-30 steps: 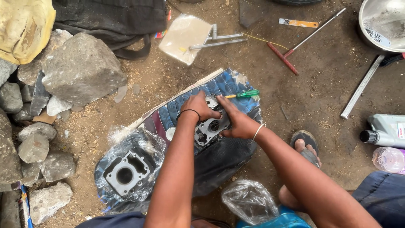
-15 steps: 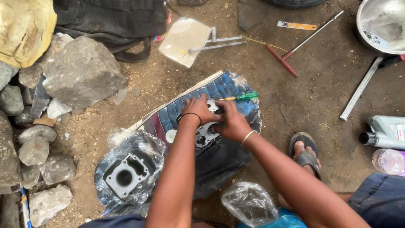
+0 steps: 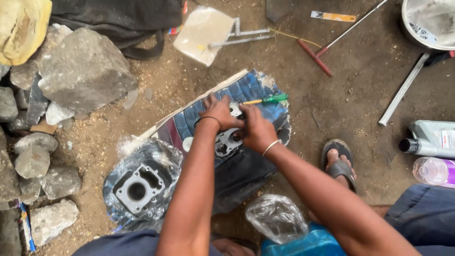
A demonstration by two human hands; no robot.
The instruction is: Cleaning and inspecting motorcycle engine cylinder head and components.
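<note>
A grey metal engine part [image 3: 226, 141] with round bores lies flat on a dark mat on the dirt floor, partly covered at its twelve o'clock edge by two hands, just beside a green-handled screwdriver at one o'clock.

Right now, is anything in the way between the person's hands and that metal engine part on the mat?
Nothing visible. The left hand and right hand already rest on the metal engine part. The green-handled screwdriver lies just beyond them on the mat.

Rocks [image 3: 80, 71] sitting left, cylinder block [image 3: 137, 187] lying on plastic, green screwdriver [image 3: 268, 100] resting on mat [image 3: 258, 92], T-wrench [image 3: 332, 45], grey oil bottle [image 3: 433, 140] lying right.
</note>
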